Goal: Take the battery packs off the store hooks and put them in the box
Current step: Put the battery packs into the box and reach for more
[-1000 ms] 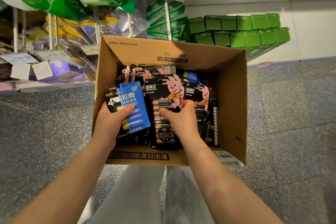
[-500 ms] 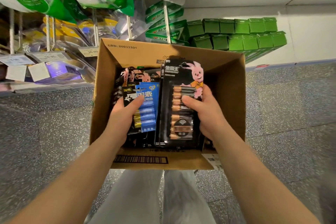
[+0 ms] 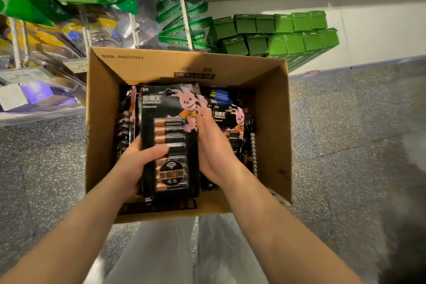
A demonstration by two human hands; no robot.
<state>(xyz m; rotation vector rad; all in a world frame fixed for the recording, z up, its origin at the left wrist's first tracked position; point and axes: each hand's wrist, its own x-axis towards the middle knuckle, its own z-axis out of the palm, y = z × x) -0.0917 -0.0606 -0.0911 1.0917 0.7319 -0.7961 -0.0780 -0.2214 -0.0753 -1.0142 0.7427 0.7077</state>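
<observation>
Taking the cardboard box [image 3: 161, 64] as the landmark: left of it, hooks [image 3: 16, 39] carry hanging bagged goods over price tags [image 3: 76, 65]. Inside the box, the left hand [image 3: 136, 163] grips a tall black battery pack [image 3: 169, 138], thumb across its front, probably to stand it upright among the packs already there. Touching that pack's right edge, the right hand [image 3: 214, 152] lies flat with straight fingers, seemingly pressing it square. Further right inside, more battery packs [image 3: 232, 122] crowd the space, leaving little room. Beyond the box's far right corner sit stacked green cartons [image 3: 276, 32].
</observation>
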